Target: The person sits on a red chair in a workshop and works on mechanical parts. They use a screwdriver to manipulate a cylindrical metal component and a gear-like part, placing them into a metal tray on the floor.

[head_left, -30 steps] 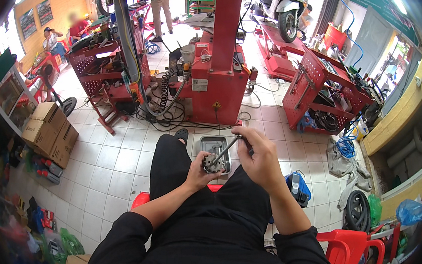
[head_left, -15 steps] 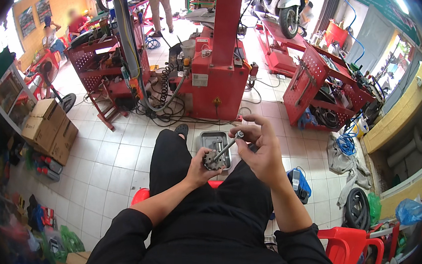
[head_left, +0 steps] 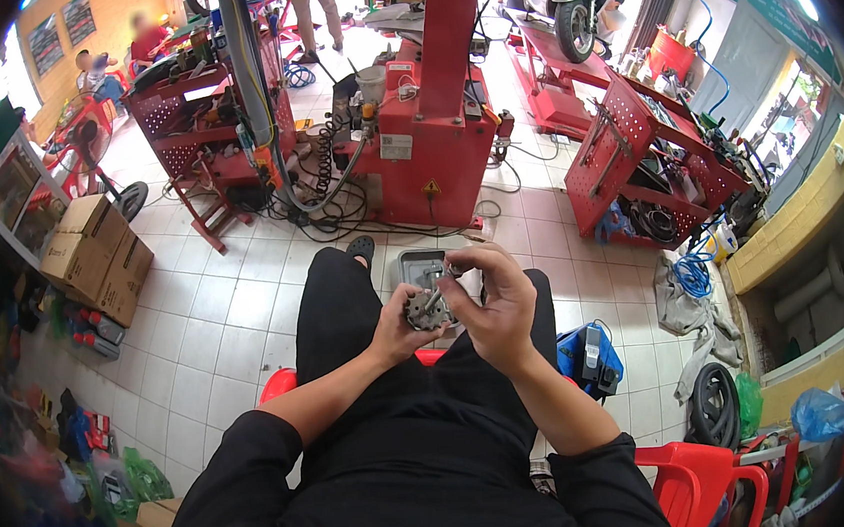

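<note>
My left hand [head_left: 395, 328] is closed around a round, notched grey metal part [head_left: 424, 313] at lap level. A steel rod [head_left: 436, 294] stands out of that part at a slant toward the upper right. My right hand [head_left: 494, 309] has its thumb and fingers around the rod's upper end, which is partly hidden by them. Behind the hands a metal tray [head_left: 412, 260] lies on the floor between my knees, with some metal items in it that are too small to name.
A red machine [head_left: 416, 194] with hoses stands ahead, between red tool carts [head_left: 611, 187]. Cardboard boxes [head_left: 95, 257] are at left. A blue case [head_left: 591, 359], a tire [head_left: 712, 404] and a red chair [head_left: 687, 486] are at right. A scooter [head_left: 570, 5] sits on a lift; people are in the background.
My right hand has shifted left and its fingers have curled more around the rod's upper end. The rod points more steeply upward. My left hand has risen slightly, still holding the metal part.
</note>
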{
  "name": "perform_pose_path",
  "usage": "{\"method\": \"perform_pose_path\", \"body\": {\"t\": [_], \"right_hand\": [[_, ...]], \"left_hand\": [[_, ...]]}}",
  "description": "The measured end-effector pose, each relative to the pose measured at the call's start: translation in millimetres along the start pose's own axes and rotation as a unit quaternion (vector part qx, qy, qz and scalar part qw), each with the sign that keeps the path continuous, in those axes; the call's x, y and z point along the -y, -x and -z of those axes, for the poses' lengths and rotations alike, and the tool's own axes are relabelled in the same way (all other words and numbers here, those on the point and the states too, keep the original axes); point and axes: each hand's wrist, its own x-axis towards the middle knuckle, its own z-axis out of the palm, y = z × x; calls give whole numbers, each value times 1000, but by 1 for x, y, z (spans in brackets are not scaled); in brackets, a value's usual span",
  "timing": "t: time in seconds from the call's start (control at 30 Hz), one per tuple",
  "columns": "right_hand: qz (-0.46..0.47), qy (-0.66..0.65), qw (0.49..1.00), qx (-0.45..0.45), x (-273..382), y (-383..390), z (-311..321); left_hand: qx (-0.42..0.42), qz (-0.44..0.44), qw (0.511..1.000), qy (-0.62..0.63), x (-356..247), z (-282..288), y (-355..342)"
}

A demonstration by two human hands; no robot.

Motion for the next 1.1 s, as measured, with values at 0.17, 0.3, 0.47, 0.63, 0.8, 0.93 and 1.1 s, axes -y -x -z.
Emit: {"method": "perform_pose_path", "body": {"t": [0.17, 0.3, 0.47, 0.63, 0.8, 0.93, 1.1], "right_hand": [[-32, -116, 992, -29, 0, 6, -5], [-80, -155, 985, -7, 5, 0, -4], [-21, -43, 999, 25, -5, 0, 4], [84, 130, 988, 0, 10, -5, 9], [161, 193, 968, -16, 5, -7, 6], [129, 164, 978, -2, -3, -5, 11], [53, 10, 999, 4, -7, -5, 10]], "left_hand": [[18, 26, 999, 7, 9, 0, 3], [20, 37, 999, 6, 4, 0, 4], [22, 29, 999, 11, 2, -2, 2], [22, 21, 1000, -6, 5, -2, 3], [27, 52, 998, 39, 9, -2, 2], [31, 52, 998, 27, 8, -5, 2], [34, 70, 996, 51, 8, -4, 2]]}}
